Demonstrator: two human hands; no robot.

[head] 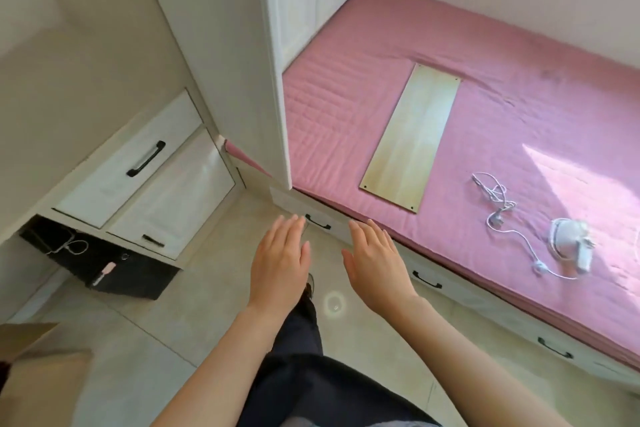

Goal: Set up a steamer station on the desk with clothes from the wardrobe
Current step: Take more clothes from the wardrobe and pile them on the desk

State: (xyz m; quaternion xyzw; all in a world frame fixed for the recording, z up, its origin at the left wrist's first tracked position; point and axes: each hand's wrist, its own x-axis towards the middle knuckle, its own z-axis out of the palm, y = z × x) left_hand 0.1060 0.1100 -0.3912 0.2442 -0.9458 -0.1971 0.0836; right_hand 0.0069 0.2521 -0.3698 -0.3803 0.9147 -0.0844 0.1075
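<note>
head cam only | looks forward and steeply down | both hands close below the lens | floor [194, 305], bed [502, 121] off right, wardrobe [221, 45] ahead

We find no text, label, brand, number or sign that we can read anywhere in this view. The white steamer [569, 241] lying on the bed [346, 97] is too blurred for us to make out any marking on it.
</note>
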